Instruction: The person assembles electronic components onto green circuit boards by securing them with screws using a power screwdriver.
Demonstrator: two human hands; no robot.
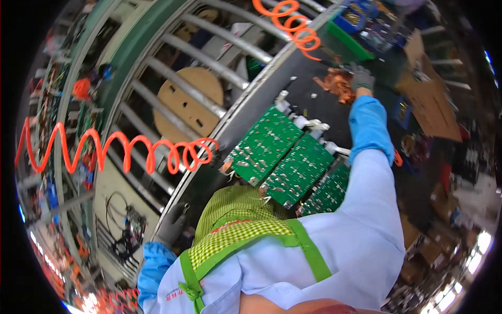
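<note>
I see a pale blue shirt (361,230), blue sleeve covers (371,125) and grey gloves (171,226). The yellow-green checked apron (243,242) has bright green straps (312,250).

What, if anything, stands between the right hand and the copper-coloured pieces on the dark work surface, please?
Nothing visible does: the gloved right hand is at the right-hand edge of the copper-coloured pieces. Whether it touches them is too small to tell.

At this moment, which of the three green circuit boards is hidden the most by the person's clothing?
The rightmost board: the pale blue shirt covers part of its lower side, whereas the left board and the middle board show almost whole.
</note>
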